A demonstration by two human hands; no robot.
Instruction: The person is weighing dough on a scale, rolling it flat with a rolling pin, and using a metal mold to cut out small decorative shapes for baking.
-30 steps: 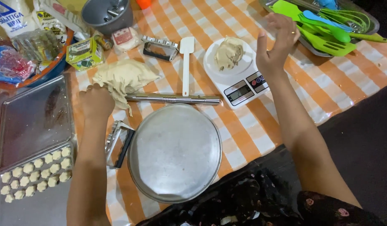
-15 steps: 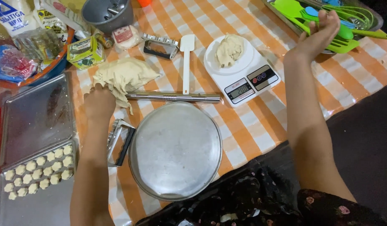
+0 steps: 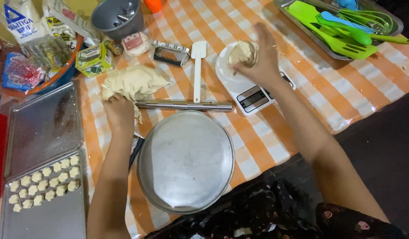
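Note:
My left hand (image 3: 119, 110) is closed on the near edge of a flat sheet of pale dough (image 3: 134, 82) lying on the orange checked cloth. My right hand (image 3: 262, 59) reaches over a white kitchen scale (image 3: 248, 90), fingers on a lump of dough (image 3: 240, 52) resting on its white plate. Between the hands lie a steel rolling pin (image 3: 184, 106) and a white spatula (image 3: 197, 66). A round metal tray (image 3: 185, 160) sits just in front of me.
A baking tray (image 3: 45, 203) at the left holds several small cut dough pieces; a bare tray (image 3: 43, 128) lies behind it. A metal cutter (image 3: 170, 53), grey bowl (image 3: 117, 17), packets and a green box (image 3: 94, 61) stand at the back. Green and blue utensils (image 3: 335, 26) fill a tray at the far right.
My right hand came back from the utensil tray at the far right and dropped onto the dough lump on the scale. My left hand stayed on the dough sheet.

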